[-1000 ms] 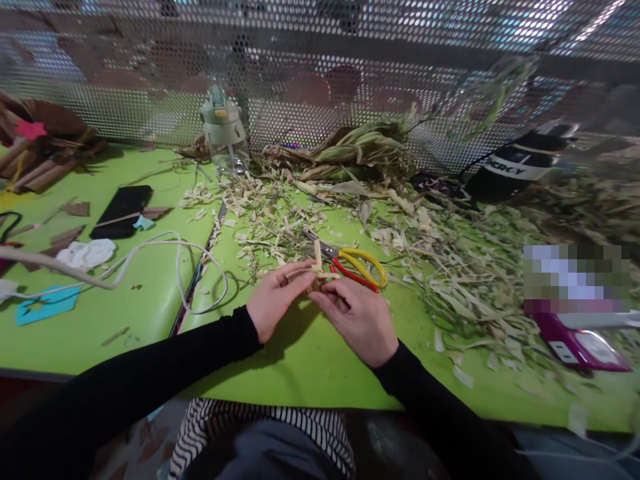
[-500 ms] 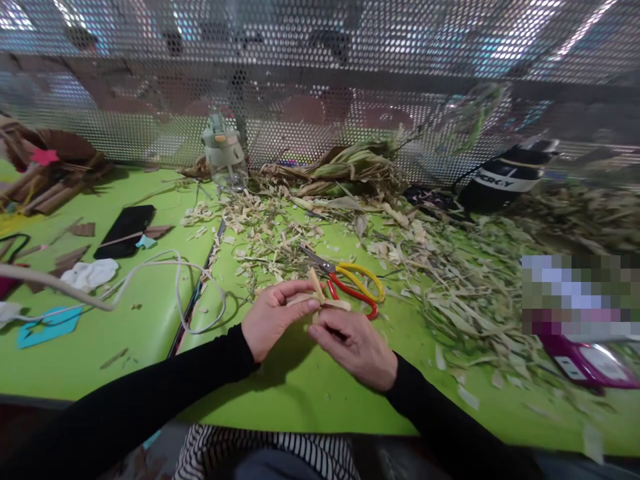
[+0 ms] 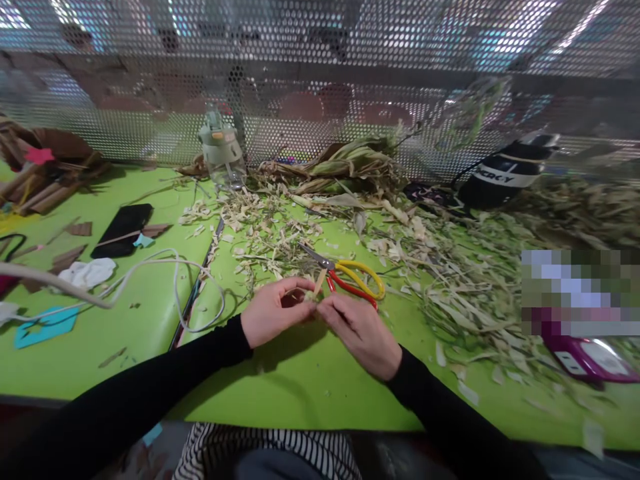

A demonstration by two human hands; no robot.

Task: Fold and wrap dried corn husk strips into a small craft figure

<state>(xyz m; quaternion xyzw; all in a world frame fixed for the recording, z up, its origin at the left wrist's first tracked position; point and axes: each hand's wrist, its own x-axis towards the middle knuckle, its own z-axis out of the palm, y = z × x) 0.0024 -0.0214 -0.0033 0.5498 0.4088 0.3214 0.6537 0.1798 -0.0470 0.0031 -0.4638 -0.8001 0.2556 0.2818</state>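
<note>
My left hand (image 3: 277, 311) pinches a small piece of pale husk strip (image 3: 319, 285) between thumb and fingers, and one end of it sticks up. Close against it on the right, my right hand (image 3: 361, 335) has its fingertips closed at the lower part of the same strip. Just beyond the hands lie scissors (image 3: 356, 275) with one yellow and one red handle, their blades pointing to the upper left. Husk scraps (image 3: 270, 223) are scattered behind the scissors.
On the green table (image 3: 310, 393) a clear bottle (image 3: 223, 153), dried husks (image 3: 340, 167) and a black container (image 3: 505, 175) stand or lie along the mesh. A black phone (image 3: 123, 230), white cable (image 3: 175, 287) and blue cutout (image 3: 47, 327) are left; a purple object (image 3: 595, 357) is right.
My right hand has shifted slightly right and up. The pale strip across my fingers is now mostly hidden, with its upright end leaning more to the right.
</note>
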